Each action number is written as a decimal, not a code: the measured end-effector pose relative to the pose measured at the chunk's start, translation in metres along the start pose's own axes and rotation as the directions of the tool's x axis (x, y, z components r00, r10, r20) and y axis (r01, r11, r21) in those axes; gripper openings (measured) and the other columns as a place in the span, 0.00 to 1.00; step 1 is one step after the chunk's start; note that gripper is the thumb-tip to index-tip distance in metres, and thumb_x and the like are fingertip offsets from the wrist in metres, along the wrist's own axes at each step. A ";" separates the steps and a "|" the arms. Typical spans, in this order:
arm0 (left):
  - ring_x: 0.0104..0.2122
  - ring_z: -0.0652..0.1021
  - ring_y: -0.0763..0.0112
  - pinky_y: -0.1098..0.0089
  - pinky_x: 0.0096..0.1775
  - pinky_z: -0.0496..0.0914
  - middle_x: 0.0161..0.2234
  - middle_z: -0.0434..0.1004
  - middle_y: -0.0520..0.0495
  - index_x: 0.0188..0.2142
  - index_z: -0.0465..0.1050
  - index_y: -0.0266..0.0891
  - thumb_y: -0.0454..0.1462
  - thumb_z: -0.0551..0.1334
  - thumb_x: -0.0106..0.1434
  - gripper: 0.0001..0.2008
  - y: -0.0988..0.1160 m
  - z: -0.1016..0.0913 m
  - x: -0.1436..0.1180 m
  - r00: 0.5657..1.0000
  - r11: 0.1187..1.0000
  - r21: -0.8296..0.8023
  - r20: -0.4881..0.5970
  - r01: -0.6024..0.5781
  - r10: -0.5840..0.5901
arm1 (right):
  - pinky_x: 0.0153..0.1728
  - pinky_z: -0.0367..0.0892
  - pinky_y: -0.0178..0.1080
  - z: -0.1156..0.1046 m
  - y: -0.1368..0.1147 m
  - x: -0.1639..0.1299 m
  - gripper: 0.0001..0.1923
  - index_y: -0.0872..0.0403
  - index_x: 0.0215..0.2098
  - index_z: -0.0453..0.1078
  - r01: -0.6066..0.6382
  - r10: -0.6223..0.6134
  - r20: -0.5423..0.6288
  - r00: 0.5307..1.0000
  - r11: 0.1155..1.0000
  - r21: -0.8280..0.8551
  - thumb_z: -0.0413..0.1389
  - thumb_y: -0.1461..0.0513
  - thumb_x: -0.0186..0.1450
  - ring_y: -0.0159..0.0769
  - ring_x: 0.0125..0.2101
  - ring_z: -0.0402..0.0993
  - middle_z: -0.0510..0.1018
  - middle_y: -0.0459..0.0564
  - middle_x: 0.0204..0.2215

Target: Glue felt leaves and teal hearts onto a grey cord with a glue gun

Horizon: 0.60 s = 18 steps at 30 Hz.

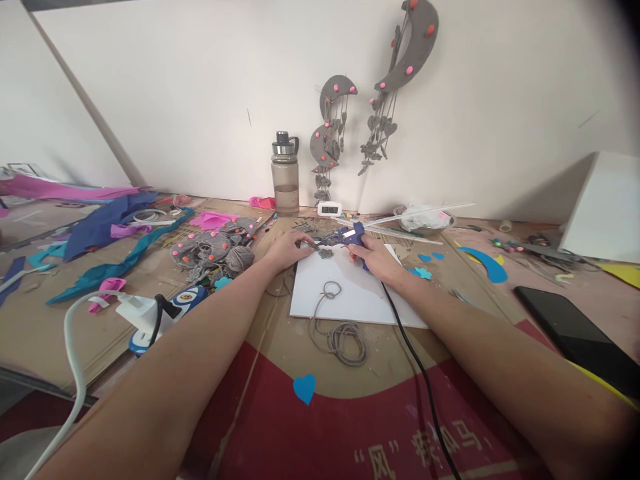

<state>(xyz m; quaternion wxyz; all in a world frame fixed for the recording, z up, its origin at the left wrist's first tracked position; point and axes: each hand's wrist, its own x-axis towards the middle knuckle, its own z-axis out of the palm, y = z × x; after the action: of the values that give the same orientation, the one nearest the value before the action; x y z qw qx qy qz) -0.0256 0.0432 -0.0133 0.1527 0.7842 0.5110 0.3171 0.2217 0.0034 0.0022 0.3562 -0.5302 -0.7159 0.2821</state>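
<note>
My right hand is wrapped round a blue glue gun, whose nozzle points left over the far edge of a white board. A black cord trails from the gun towards me. At the board's far left corner, my left hand has its thumb and fingers close together beside a small grey piece. What sits between those fingertips is too small to make out. Grey cord lies looped on the board's near edge and the cardboard in front.
Grey moon shapes with pink dots lie in a pile at left; others hang on the wall. A water bottle, a small digital clock, a power strip with plug, a phone and a blue heart stand or lie around.
</note>
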 end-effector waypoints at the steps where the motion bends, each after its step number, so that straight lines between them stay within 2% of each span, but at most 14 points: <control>1: 0.46 0.72 0.61 0.62 0.51 0.66 0.42 0.77 0.49 0.38 0.78 0.46 0.44 0.63 0.53 0.13 0.000 0.000 0.000 1.000 1.000 0.013 0.007 -0.004 0.004 | 0.33 0.59 0.38 0.000 0.000 0.000 0.12 0.52 0.25 0.64 0.005 -0.005 -0.001 1.000 1.000 0.003 0.49 0.55 0.61 0.34 0.27 0.66 0.74 0.46 0.25; 18: 0.46 0.72 0.62 0.63 0.51 0.66 0.42 0.77 0.49 0.38 0.78 0.45 0.43 0.63 0.53 0.13 0.000 0.000 0.000 1.000 1.000 0.014 0.004 -0.019 0.019 | 0.33 0.59 0.38 0.000 -0.001 0.000 0.12 0.52 0.24 0.63 0.008 -0.008 0.002 1.000 1.000 0.002 0.49 0.54 0.60 0.34 0.27 0.65 0.73 0.46 0.24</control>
<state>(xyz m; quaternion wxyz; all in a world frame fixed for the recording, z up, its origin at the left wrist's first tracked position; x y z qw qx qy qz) -0.0257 0.0428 -0.0129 0.1451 0.7908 0.5055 0.3132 0.2215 0.0028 0.0025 0.3570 -0.5265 -0.7182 0.2821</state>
